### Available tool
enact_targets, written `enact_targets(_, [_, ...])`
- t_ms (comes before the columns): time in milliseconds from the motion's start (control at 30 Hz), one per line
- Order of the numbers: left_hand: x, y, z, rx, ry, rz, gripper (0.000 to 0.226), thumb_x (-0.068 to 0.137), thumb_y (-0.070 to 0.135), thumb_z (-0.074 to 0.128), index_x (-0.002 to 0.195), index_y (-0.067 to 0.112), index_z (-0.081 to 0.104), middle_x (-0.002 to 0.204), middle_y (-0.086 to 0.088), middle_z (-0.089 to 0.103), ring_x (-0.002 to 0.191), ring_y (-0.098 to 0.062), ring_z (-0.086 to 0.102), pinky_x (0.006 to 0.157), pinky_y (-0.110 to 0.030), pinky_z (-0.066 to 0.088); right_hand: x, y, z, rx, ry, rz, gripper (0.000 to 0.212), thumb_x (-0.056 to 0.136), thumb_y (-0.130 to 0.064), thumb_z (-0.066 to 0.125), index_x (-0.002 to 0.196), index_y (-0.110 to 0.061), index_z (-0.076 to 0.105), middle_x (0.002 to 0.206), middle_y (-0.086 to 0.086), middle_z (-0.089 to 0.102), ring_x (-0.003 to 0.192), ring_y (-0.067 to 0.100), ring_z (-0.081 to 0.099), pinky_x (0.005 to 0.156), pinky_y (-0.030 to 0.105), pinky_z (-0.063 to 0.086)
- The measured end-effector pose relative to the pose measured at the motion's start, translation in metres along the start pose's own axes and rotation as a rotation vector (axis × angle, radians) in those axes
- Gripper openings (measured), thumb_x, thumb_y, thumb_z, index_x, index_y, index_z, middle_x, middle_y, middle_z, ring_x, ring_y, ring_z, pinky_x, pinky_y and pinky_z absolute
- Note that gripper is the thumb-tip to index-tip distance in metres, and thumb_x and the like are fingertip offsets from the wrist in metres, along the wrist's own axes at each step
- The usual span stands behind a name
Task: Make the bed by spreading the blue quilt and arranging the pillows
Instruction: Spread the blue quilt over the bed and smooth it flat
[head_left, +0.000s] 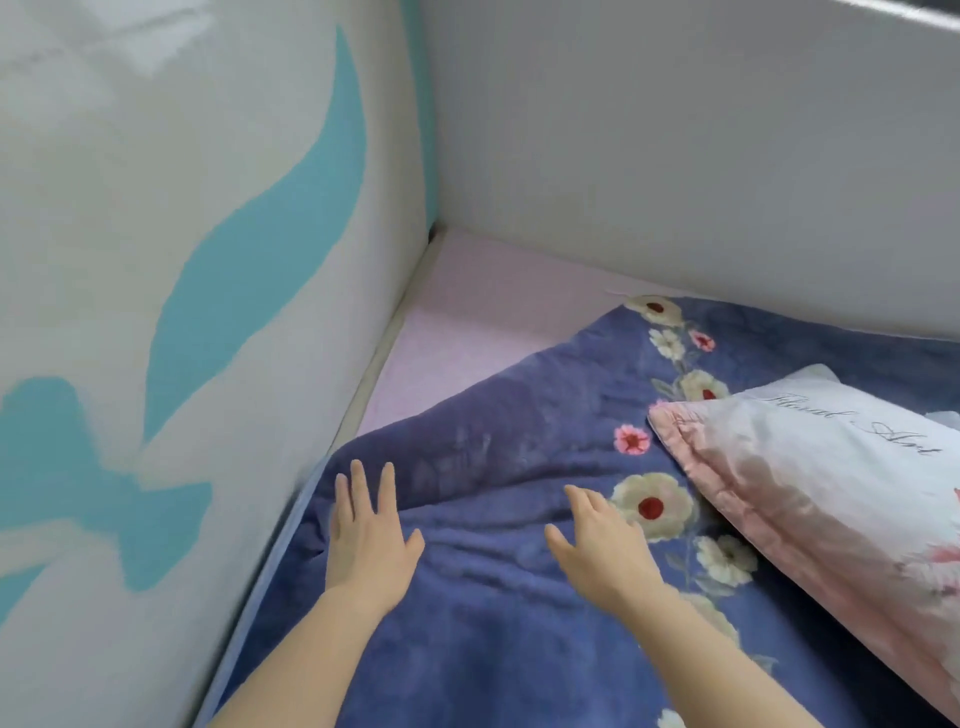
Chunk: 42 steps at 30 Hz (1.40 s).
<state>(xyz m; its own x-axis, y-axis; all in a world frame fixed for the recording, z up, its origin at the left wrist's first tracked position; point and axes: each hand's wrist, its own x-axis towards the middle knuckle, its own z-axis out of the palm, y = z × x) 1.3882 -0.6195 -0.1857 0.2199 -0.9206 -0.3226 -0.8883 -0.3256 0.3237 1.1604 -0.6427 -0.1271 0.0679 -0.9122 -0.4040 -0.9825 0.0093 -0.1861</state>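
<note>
Both hands are lying flat, palms down, on the blue quilt (519, 597), each grip released with fingers spread. The left hand (369, 540) is pressing beside the white-and-teal wall (182, 260); the right hand (602, 551) is resting next to the flower border. Just right of that hand the pink pillow (831, 499) is lying on the quilt. Beyond the fingertips, pink sheet (467, 322) is showing in the corner.

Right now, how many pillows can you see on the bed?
1. A pink and white pillow lies on the blue quilt at the right, right of both hands. Others may sit beyond the frame's right edge.
</note>
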Motion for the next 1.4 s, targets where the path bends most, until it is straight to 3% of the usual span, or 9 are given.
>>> enact_targets(200, [0.107,-0.041,0.058,-0.02,-0.177,-0.127,0.149,0.06,0.067,0.075,0.13,0.031,-0.051,0.149,-0.021,-0.041,0.141,-0.042,-0.029,0.115,-0.059,-0.003,0.129,-0.017,0.008,-0.158,0.168,-0.125,0.064,0.1,-0.036,0.039,0.154,-0.02,0.007,0.159,-0.002,0.018,0.146,0.019,0.017,0.109,0.04,0.027])
enact_targets(433, [0.146,-0.051,0.081,-0.098,-0.215,-0.175,0.161,0.039,0.076,0.078,0.112,0.037,-0.06,0.143,-0.015,-0.05,0.138,-0.035,-0.039,0.113,-0.057,-0.013,0.252,-0.046,-0.002,-0.577,0.085,-0.229,0.115,0.074,-0.049,0.075,0.153,-0.027,-0.005,0.162,0.003,-0.004,0.149,0.026,-0.008,0.116,0.054,0.009])
enact_targets(567, [0.15,-0.053,0.084,-0.131,-0.196,-0.17,0.163,0.034,0.077,0.077,0.114,0.041,-0.06,0.143,-0.011,-0.05,0.137,-0.034,-0.04,0.112,-0.059,-0.014,0.275,-0.056,0.034,-0.713,0.084,-0.299,0.071,0.073,-0.032,0.079,0.132,-0.012,0.043,0.142,0.013,0.042,0.142,0.03,0.026,0.116,0.053,0.015])
enact_targets(633, [0.153,-0.055,0.086,-0.144,-0.18,-0.154,0.163,0.033,0.078,0.077,0.117,0.042,-0.058,0.144,-0.009,-0.048,0.138,-0.034,-0.039,0.112,-0.059,-0.014,0.274,-0.052,0.044,-0.656,0.283,-0.367,0.044,0.054,-0.01,0.083,0.091,-0.008,0.06,0.088,0.009,0.063,0.092,0.03,0.062,0.105,0.047,0.041])
enact_targets(800, [0.137,-0.064,0.091,-0.252,0.055,0.04,0.13,0.045,0.086,0.064,0.145,0.049,-0.01,0.158,-0.001,-0.011,0.145,-0.024,-0.009,0.117,-0.056,-0.002,0.202,-0.002,0.057,-0.312,0.566,-0.387,0.031,0.053,0.001,0.068,0.076,-0.01,0.051,0.067,0.005,0.049,0.065,0.03,0.05,0.093,0.042,0.047])
enact_targets(900, [0.13,-0.071,0.101,-0.242,0.265,0.118,0.099,0.055,0.091,0.043,0.136,0.035,0.032,0.146,-0.009,0.025,0.13,-0.032,0.023,0.111,-0.056,0.017,0.147,0.015,0.063,-0.141,0.426,-0.232,0.033,0.059,-0.019,0.066,0.086,-0.011,0.048,0.076,0.002,0.051,0.074,0.029,0.049,0.081,0.035,0.041])
enact_targets(1100, [0.118,-0.069,0.118,-0.044,0.496,0.315,0.047,0.069,0.043,0.046,0.113,0.027,0.046,0.115,-0.012,0.038,0.102,-0.033,0.037,0.086,-0.059,0.033,0.225,0.009,-0.021,0.207,-0.127,0.3,0.057,0.085,-0.059,0.045,0.111,-0.008,0.053,0.078,0.011,0.073,0.077,0.032,0.066,0.073,0.038,0.052])
enact_targets(1200, [0.115,-0.069,0.125,0.029,0.553,0.318,0.053,0.059,0.022,0.06,0.11,0.028,0.047,0.112,-0.012,0.039,0.099,-0.032,0.037,0.083,-0.055,0.031,0.26,-0.009,-0.017,-0.105,-0.412,0.347,0.058,0.076,-0.07,0.058,0.082,-0.012,0.063,0.061,0.004,0.068,0.064,0.024,0.062,0.064,0.029,0.05])
enact_targets(1400, [0.111,-0.055,0.133,0.02,0.58,0.202,0.061,0.058,0.01,0.071,0.112,0.027,0.048,0.112,-0.014,0.045,0.103,-0.032,0.038,0.09,-0.056,0.031,0.277,0.004,0.015,-0.504,-0.313,0.22,0.04,0.087,-0.06,0.05,0.109,-0.029,0.063,0.12,-0.002,0.061,0.112,0.025,0.055,0.09,0.033,0.039])
